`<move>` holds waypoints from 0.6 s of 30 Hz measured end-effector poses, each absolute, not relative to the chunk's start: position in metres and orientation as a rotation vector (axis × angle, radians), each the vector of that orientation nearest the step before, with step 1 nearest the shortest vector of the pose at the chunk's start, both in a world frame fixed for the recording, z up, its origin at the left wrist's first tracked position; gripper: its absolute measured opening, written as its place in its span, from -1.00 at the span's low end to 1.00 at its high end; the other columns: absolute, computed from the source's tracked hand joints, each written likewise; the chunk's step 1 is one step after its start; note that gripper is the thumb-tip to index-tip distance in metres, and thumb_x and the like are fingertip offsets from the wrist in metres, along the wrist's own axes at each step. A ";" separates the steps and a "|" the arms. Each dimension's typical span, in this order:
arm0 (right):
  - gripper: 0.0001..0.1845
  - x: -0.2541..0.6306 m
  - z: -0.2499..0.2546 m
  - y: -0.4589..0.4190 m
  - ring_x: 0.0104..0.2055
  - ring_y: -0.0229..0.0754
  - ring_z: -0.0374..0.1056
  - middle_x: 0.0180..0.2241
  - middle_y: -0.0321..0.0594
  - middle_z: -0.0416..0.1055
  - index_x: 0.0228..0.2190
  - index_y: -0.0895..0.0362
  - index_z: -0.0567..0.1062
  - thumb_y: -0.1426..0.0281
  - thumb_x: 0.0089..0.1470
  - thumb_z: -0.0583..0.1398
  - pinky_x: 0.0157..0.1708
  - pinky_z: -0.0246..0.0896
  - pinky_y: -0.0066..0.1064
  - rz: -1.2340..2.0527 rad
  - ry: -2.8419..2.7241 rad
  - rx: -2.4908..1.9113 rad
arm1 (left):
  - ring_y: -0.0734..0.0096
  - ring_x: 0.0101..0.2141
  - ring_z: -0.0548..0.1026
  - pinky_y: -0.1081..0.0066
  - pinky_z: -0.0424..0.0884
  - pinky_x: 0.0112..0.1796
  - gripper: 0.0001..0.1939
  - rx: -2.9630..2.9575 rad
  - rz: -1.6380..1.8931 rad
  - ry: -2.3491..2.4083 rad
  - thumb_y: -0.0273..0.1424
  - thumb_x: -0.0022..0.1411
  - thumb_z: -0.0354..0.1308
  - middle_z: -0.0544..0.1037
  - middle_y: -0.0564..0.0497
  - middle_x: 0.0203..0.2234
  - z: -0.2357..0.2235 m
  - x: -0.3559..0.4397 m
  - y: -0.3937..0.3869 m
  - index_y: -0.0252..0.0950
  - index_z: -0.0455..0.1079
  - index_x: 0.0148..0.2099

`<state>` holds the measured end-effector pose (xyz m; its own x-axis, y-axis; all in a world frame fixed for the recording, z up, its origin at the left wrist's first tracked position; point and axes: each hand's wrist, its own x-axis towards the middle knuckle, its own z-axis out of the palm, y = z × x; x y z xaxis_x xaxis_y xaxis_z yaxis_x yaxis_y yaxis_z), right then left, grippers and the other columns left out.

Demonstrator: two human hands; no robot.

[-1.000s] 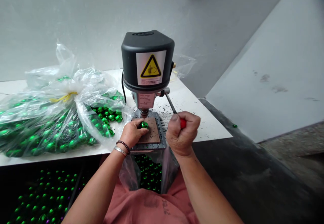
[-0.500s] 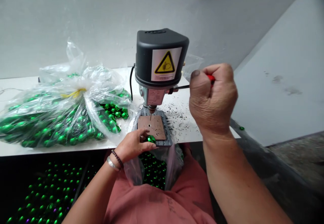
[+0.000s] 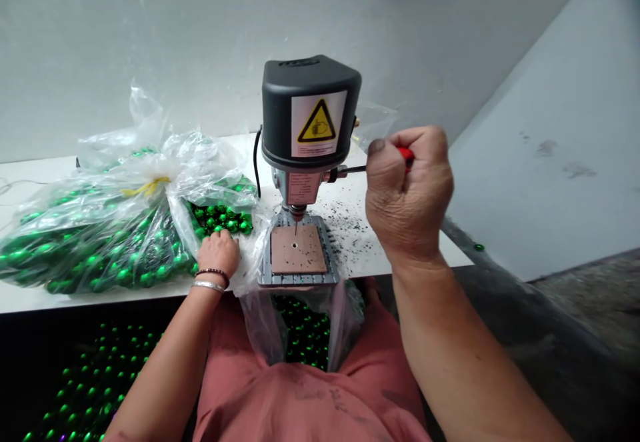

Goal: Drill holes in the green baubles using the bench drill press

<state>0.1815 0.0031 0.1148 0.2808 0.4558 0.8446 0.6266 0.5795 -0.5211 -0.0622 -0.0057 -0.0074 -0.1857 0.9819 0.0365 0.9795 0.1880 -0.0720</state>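
My right hand [image 3: 410,192] is closed in a fist around the red-knobbed lever [image 3: 406,157] of a small black bench drill press [image 3: 311,112]. Its thin drill bit [image 3: 295,229] hangs above a brown board [image 3: 307,255] with a small hole, and no ball lies there. My left hand [image 3: 219,254] is at the mouth of a clear plastic bag [image 3: 145,222], right by loose shiny green balls [image 3: 227,219]. The back of that hand faces me, its fingertips are hidden, and I cannot see whether it holds a ball.
Dark shavings [image 3: 345,229] litter the white table [image 3: 360,255] beside the drill base. Below the edge, an open plastic bag [image 3: 263,325] of green balls hangs between my knees. More green balls [image 3: 90,389] fill a dark space at lower left. One lies on the floor at right.
My left hand has left the drill board and moved left to the bag's loose balls. The green ball it held at the board is out of sight. My right hand stays on the lever.
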 end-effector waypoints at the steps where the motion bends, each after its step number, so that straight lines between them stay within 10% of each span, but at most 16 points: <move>1: -0.80 0.181 0.114 0.003 -0.60 -0.47 0.00 -0.62 -0.44 0.10 -0.48 0.14 0.26 0.27 0.05 0.05 -0.57 0.05 -0.55 -0.149 -1.347 -1.025 | 0.00 -0.18 0.46 0.16 0.32 -0.18 -0.64 -1.993 0.029 -2.325 -0.38 0.21 -0.18 0.46 -0.34 -0.23 -0.010 -0.058 -0.007 -0.49 0.34 -0.12; 10: -0.80 0.182 0.110 0.001 -0.58 -0.47 0.03 -0.60 -0.42 0.11 -0.50 0.11 0.24 0.27 0.06 0.04 -0.56 0.07 -0.56 -0.141 -1.338 -1.002 | 0.10 -0.01 0.35 0.23 0.29 -0.05 -0.63 -2.071 -0.643 -2.421 -0.44 0.10 -0.03 0.42 -0.27 -0.11 -0.029 -0.050 -0.001 -0.39 0.29 -0.02; 18: -0.81 0.182 0.108 0.002 -0.55 -0.46 0.08 -0.58 -0.41 0.14 -0.49 0.11 0.24 0.27 0.07 0.03 -0.49 0.14 -0.55 -0.126 -1.340 -1.012 | 0.30 -0.31 0.52 0.49 0.32 -0.46 -0.51 -1.778 -2.698 -2.844 -0.33 -0.12 0.21 0.45 0.04 -0.41 0.010 -0.036 -0.014 -0.27 0.25 -0.07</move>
<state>0.1825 0.0025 0.1079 0.2892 0.4573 0.8410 0.6066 0.5920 -0.5306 -0.0357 -0.0142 0.0100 -0.1586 0.9566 -0.2446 -0.1939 0.2127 0.9577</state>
